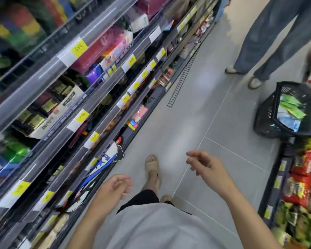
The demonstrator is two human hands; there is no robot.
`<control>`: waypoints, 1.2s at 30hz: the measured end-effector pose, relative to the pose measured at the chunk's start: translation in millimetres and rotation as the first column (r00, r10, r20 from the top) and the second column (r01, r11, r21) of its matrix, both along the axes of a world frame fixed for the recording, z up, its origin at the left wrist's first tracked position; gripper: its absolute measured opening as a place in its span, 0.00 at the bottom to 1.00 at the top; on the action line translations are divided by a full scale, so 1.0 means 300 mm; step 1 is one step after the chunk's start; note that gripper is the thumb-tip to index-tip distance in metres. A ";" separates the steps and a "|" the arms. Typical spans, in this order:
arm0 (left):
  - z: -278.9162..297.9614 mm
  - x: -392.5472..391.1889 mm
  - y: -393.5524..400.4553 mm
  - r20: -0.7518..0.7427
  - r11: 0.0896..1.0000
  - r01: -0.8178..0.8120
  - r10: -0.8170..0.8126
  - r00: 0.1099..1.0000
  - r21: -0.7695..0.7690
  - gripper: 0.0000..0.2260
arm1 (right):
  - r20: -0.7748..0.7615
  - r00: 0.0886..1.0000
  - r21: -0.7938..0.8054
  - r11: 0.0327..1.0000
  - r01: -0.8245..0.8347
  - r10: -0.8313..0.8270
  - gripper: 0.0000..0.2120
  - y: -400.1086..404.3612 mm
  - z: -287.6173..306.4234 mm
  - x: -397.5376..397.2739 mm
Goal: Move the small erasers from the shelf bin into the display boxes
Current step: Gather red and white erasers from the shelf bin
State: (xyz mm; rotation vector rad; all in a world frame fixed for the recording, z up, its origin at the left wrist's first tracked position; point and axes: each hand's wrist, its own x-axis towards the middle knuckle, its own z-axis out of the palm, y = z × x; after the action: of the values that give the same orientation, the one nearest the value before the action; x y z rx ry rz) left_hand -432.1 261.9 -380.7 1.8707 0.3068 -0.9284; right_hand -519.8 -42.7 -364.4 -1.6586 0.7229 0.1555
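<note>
Two bare hands hang over the grey aisle floor (196,108), the left hand (113,188) and the right hand (207,164) both loosely curled, fingers slightly spread, holding nothing. Erasers cannot be made out on the blurred shelves (75,97) at left.

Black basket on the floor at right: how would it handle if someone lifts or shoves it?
The basket looks like perforated plastic, so probably stiff and light itself. The packets inside look flat and thin, likely adding little weight. On smooth floor tiles it would probably slide rather than tip.
</note>
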 end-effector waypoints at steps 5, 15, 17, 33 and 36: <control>-0.057 0.260 -0.180 0.013 0.997 0.067 -0.067 0.998 -0.033 0.05 | -0.047 0.993 0.021 0.994 0.106 -0.105 0.06 -0.132 0.009 0.148; -0.012 0.809 -0.635 0.067 0.964 0.246 -0.241 0.968 -0.102 0.06 | -0.148 0.950 -0.007 0.961 0.276 -0.274 0.08 -0.412 0.006 0.337; 0.009 0.889 -0.726 0.079 0.963 0.250 -0.243 0.967 -0.101 0.06 | -0.161 0.945 -0.015 0.958 0.285 -0.284 0.08 -0.479 -0.004 0.376; 0.208 1.143 -1.176 0.187 0.982 -0.171 0.182 0.965 -0.077 0.07 | 0.031 0.964 -0.064 0.963 -0.263 0.265 0.06 -1.129 0.064 1.231; 0.370 1.211 -1.205 0.306 0.963 -0.232 0.264 0.915 -0.135 0.08 | 0.162 0.894 -0.108 0.908 -0.404 0.417 0.05 -1.157 0.168 1.442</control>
State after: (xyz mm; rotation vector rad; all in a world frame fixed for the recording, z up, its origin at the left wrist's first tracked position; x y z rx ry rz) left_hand -68.7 -99.7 -269.8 1.8086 0.2862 -0.4471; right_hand -87.3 -389.7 -313.9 -1.8517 0.2317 0.2767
